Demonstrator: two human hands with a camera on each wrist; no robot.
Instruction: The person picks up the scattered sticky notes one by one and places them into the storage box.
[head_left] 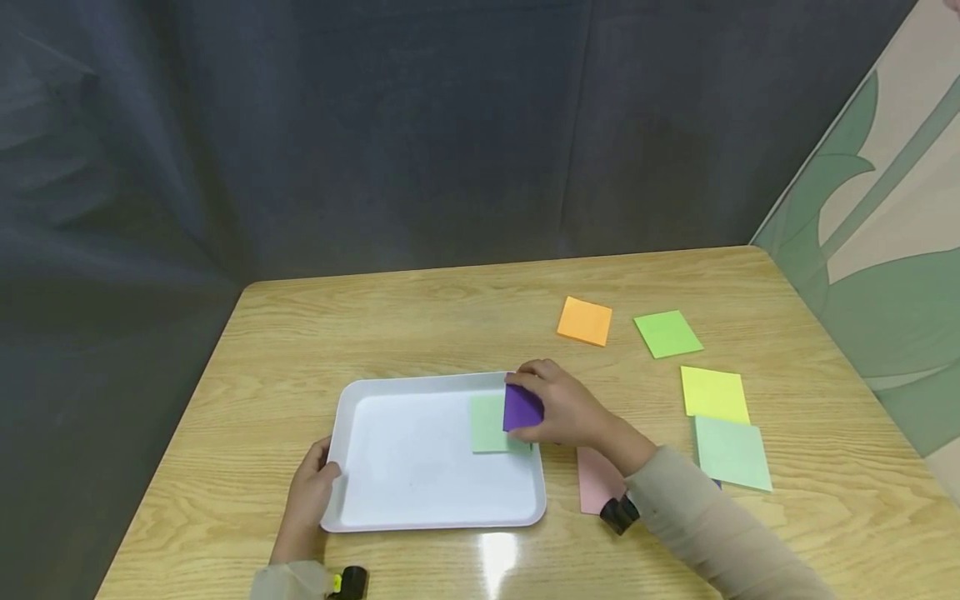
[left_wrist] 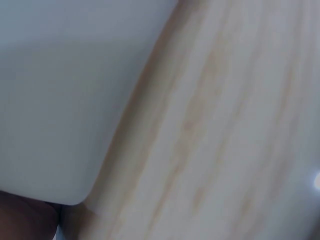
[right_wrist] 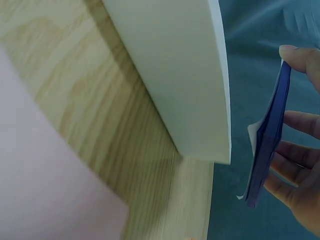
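Note:
A white tray (head_left: 408,471) lies on the table, and my left hand (head_left: 309,492) grips its left edge with the thumb over the rim. Flat in the tray's right part is a pale green sticky note pad (head_left: 486,423). Over that pad, near the right rim, my right hand (head_left: 566,407) holds a purple sticky note pad (head_left: 519,408) between thumb and fingers. In the right wrist view the purple pad (right_wrist: 270,135) is seen edge-on, pinched by the hand (right_wrist: 302,175), apart from the tray's side (right_wrist: 175,75). The left wrist view shows the tray (left_wrist: 65,115) and a bit of finger.
Right of the tray, partly under my right forearm, lies a pink pad (head_left: 596,479). Farther right a mint pad (head_left: 731,452) overlaps a yellow one (head_left: 714,393), with a blue corner beneath. Orange (head_left: 585,321) and green (head_left: 667,333) pads lie toward the back of the wooden table (head_left: 420,325).

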